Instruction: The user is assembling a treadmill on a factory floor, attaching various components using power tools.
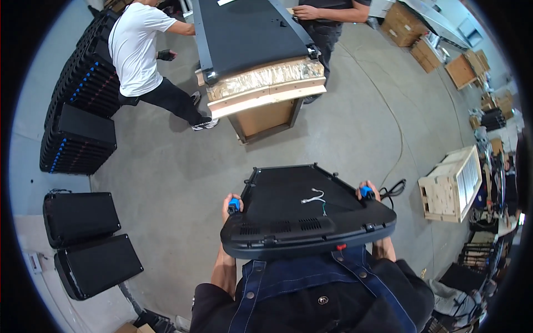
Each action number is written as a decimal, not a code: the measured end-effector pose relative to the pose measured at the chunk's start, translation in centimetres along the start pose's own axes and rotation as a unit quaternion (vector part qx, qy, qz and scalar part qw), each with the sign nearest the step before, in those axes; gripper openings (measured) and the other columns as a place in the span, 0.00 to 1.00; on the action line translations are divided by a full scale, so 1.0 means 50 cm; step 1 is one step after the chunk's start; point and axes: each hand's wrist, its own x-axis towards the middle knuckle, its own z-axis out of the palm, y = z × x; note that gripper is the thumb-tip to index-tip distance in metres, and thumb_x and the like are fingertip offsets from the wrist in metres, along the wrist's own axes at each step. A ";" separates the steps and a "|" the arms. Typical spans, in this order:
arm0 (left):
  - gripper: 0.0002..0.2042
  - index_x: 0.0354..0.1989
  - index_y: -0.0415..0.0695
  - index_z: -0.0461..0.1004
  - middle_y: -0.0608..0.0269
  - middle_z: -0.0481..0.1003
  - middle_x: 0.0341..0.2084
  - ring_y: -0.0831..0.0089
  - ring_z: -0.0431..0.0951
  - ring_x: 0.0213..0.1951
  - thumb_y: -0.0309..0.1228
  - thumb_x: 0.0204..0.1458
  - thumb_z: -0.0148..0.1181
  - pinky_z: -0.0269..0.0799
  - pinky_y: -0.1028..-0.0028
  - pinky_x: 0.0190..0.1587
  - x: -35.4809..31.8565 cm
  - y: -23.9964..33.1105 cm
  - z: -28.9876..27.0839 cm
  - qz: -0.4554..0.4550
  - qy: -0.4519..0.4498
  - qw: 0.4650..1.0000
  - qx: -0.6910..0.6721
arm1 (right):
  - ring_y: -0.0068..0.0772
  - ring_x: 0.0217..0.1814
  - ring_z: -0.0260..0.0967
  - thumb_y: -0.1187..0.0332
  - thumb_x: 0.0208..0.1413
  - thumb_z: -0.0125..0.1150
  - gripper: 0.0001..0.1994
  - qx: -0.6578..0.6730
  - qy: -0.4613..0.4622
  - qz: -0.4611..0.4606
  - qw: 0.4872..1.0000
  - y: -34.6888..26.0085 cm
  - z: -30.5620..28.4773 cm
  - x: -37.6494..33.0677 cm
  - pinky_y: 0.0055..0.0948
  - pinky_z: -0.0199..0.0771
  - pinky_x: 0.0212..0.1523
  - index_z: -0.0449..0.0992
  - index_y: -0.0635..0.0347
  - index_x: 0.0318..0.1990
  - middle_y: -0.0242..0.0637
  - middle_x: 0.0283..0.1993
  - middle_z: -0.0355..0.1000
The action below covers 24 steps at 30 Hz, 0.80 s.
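Holding the black panel (283, 186) in front of the apron (305, 277), the left hand (227, 204) and the right hand (371, 191) are closed around its blue handles (234, 206); white wires (316, 198) lie upon it.

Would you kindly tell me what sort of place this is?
Probably a workshop or warehouse: stacked black casings on the left, a pale wooden crate on the right and cardboard boxes at the upper right suggest it.

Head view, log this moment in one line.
Left hand: holds black panel, left side; right hand: holds right side; white cable: on panel
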 end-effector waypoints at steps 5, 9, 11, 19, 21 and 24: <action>0.17 0.36 0.45 0.71 0.64 0.70 0.18 0.74 0.68 0.19 0.47 0.66 0.51 0.63 0.75 0.22 0.237 -0.034 0.008 0.064 0.007 0.998 -0.018 | 0.32 0.20 0.68 0.49 0.70 0.48 0.21 0.005 -0.157 0.037 0.987 -0.060 -0.067 0.430 0.29 0.64 0.24 0.75 0.59 0.42 0.40 0.22 0.73; 0.17 0.39 0.47 0.74 0.64 0.75 0.22 0.72 0.77 0.25 0.49 0.62 0.56 0.75 0.72 0.30 0.325 -0.008 0.112 0.061 0.136 0.987 -0.062 | 0.32 0.28 0.75 0.54 0.66 0.58 0.16 0.050 -0.048 0.107 0.992 -0.127 -0.009 0.564 0.32 0.75 0.30 0.79 0.58 0.40 0.36 0.29 0.78; 0.17 0.46 0.48 0.76 0.62 0.80 0.42 0.70 0.80 0.44 0.49 0.64 0.55 0.78 0.64 0.49 0.365 0.007 0.007 0.221 0.084 0.967 -0.093 | 0.33 0.37 0.78 0.53 0.64 0.62 0.16 0.048 -0.082 0.076 0.993 -0.096 0.071 0.680 0.36 0.80 0.38 0.80 0.58 0.40 0.35 0.37 0.80; 0.20 0.59 0.48 0.73 0.67 0.78 0.49 0.75 0.75 0.54 0.45 0.65 0.52 0.67 0.69 0.60 0.515 0.066 0.112 0.139 0.119 0.983 0.005 | 0.25 0.54 0.71 0.44 0.67 0.51 0.24 -0.107 0.163 0.038 0.980 -0.152 0.058 0.650 0.33 0.73 0.52 0.74 0.53 0.56 0.28 0.50 0.75; 0.19 0.58 0.48 0.74 0.69 0.79 0.47 0.76 0.76 0.51 0.43 0.65 0.50 0.68 0.71 0.58 0.509 0.082 0.097 0.090 0.169 0.979 0.072 | 0.21 0.38 0.71 0.45 0.64 0.56 0.23 -0.198 0.163 -0.021 0.966 -0.104 0.079 0.540 0.29 0.73 0.39 0.76 0.55 0.50 0.26 0.40 0.77; 0.23 0.58 0.47 0.72 0.69 0.77 0.48 0.75 0.75 0.49 0.51 0.67 0.47 0.68 0.70 0.54 0.531 0.089 0.036 0.120 0.193 0.971 0.076 | 0.24 0.25 0.69 0.52 0.64 0.60 0.19 -0.245 0.127 0.079 0.958 0.037 0.020 0.314 0.27 0.72 0.28 0.74 0.61 0.46 0.33 0.29 0.75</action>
